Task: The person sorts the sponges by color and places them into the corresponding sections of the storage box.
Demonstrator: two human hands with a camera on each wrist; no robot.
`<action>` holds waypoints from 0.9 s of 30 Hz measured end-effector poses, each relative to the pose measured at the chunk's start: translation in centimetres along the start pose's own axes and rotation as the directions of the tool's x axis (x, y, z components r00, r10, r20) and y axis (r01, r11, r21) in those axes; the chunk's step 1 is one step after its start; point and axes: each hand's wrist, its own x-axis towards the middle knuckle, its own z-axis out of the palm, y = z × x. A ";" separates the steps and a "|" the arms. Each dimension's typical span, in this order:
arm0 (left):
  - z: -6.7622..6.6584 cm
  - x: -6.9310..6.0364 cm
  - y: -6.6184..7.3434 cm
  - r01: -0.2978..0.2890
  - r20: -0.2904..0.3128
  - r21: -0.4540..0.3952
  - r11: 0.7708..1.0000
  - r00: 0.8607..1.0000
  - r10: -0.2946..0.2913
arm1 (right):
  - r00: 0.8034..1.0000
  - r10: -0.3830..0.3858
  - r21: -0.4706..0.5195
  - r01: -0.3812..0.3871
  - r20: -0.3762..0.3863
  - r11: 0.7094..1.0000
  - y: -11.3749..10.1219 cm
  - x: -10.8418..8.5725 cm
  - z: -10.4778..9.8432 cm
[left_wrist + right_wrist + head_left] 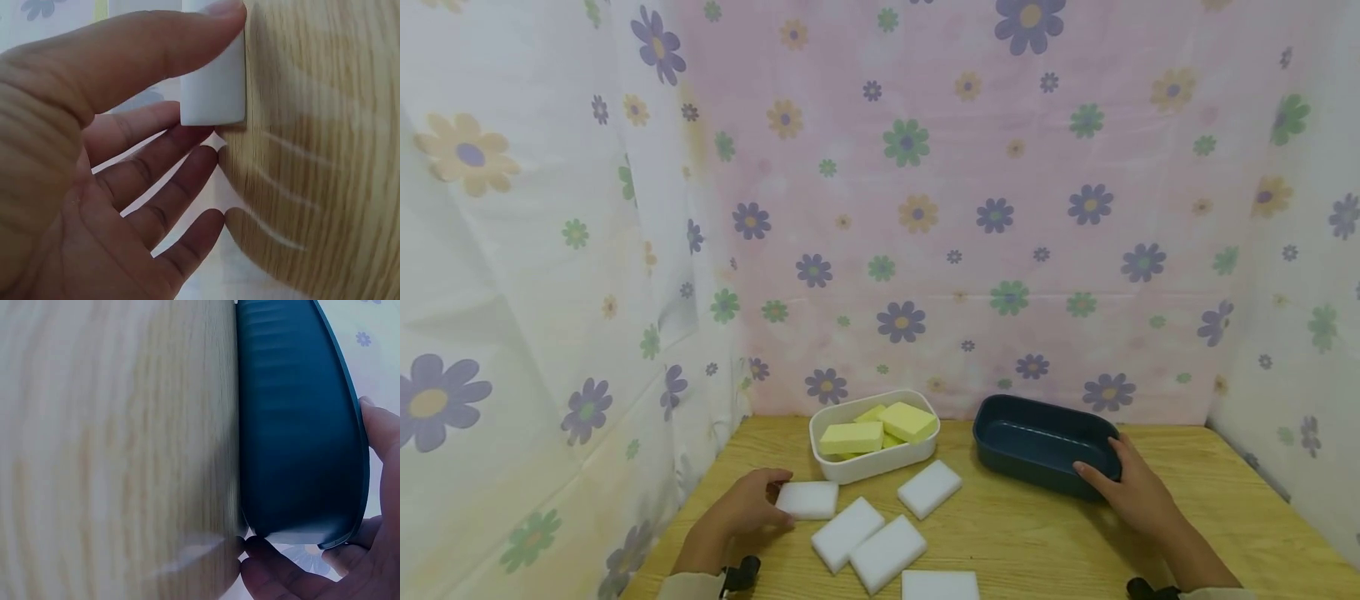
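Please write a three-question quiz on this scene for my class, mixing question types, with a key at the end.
1. True or false: the right hand grips the dark blue container.

2. Choose one. The yellow blocks lie in:
A) the dark blue container
B) the white container
C) neither container

3. How many white blocks show in the head view, counting the one in the left hand and the one cut off by the lower edge?

Key: 1. True. 2. B. 3. Five.
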 end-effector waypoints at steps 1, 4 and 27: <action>-0.1 0.1 -0.1 -0.004 0.001 -0.001 1.000 1.000 0.004 | 1.000 0.005 0.003 -0.005 0.005 1.000 0.0 0.0 -0.1; -0.2 0.2 -0.4 -0.017 0.007 -0.002 1.000 1.000 0.017 | 1.000 0.019 0.010 -0.019 0.020 1.000 -0.2 0.0 -0.2; -2.8 -1.4 3.3 -0.181 0.222 -0.113 0.977 0.954 0.202 | 0.999 0.041 0.000 -0.041 0.034 0.999 -0.5 -0.1 -0.5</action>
